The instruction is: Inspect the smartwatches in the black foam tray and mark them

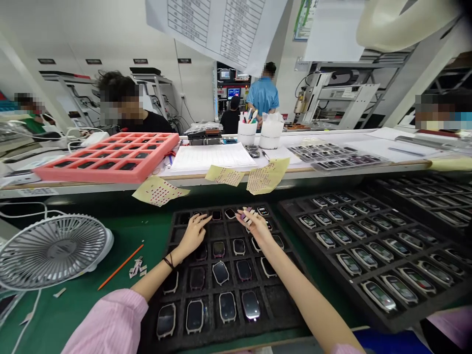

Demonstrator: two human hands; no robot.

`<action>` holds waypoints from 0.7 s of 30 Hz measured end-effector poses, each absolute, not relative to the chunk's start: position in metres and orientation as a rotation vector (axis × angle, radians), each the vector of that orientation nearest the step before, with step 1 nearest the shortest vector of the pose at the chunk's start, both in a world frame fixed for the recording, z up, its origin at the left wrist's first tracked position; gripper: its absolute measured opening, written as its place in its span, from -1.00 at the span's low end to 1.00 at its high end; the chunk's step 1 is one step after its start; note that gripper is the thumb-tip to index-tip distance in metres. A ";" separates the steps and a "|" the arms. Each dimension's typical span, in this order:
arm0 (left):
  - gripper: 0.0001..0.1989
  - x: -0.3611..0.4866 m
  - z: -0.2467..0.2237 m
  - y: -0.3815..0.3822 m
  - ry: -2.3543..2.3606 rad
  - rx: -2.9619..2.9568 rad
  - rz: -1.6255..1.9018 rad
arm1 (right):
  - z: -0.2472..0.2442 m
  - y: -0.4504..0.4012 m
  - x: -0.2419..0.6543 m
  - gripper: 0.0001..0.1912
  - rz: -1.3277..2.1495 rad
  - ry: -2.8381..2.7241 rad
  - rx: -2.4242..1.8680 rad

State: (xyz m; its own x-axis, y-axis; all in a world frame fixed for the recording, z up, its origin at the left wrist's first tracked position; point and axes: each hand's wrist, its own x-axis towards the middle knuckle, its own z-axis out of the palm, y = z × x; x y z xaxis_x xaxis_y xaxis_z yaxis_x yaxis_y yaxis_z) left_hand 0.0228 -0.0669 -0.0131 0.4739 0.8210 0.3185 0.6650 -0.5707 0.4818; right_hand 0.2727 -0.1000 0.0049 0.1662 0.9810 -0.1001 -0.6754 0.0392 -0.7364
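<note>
In front of me lies a black foam tray (pixel 230 282) with square compartments, many holding watch heads with dark screens, such as one watch head (pixel 221 273) near the middle. My left hand (pixel 193 233) reaches over the tray's far left part. Its fingers are stretched and apart, close to a small watch head (pixel 217 215) in the back row; whether they touch it I cannot tell. My right hand (pixel 257 227) is over the far right part, fingers pinched on small purple and white pieces (pixel 247 216). Some watch heads beneath my right hand and forearm are partly hidden.
More filled black trays (pixel 332 255) stand at right. At left are a grey fan (pixel 61 250), an orange stick (pixel 121 267) and small scraps (pixel 138 268). A shelf beyond carries a pink foam tray (pixel 147 167), papers (pixel 216 156) and white cups (pixel 247 132). People are behind it.
</note>
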 end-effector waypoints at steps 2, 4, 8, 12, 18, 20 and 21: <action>-0.44 0.020 -0.021 -0.071 1.286 2.387 0.767 | 0.003 -0.102 0.255 -0.62 1.432 -0.568 -0.765; -0.44 0.021 -0.026 -0.073 1.278 2.376 0.758 | 0.001 -0.104 0.243 -0.62 1.499 -0.620 -0.774; -0.43 0.023 -0.020 -0.079 1.212 2.372 0.742 | 0.000 -0.106 0.233 -0.65 1.639 -0.718 -0.786; -0.23 0.027 0.005 -0.091 0.833 2.386 0.735 | 0.001 -0.109 0.232 -0.64 1.803 -0.818 -0.774; -0.44 0.040 0.033 -0.101 0.676 2.275 0.797 | 0.002 -0.111 0.231 -0.65 1.878 -0.899 -0.782; -0.48 0.042 0.034 -0.099 0.730 2.237 0.845 | 0.002 -0.111 0.226 -0.70 1.864 -0.915 -0.801; -0.49 0.041 0.033 -0.098 0.757 2.215 0.862 | 0.002 -0.110 0.222 -0.73 1.856 -0.924 -0.814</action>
State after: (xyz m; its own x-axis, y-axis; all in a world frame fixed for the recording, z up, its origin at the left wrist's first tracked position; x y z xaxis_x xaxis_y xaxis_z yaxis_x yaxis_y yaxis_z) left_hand 0.0414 -0.0978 0.0328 0.6199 0.6928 0.3685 0.2760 -0.6321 0.7241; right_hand 0.2222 -0.1103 0.0023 -0.3957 0.9040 -0.1617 -0.4159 -0.3335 -0.8461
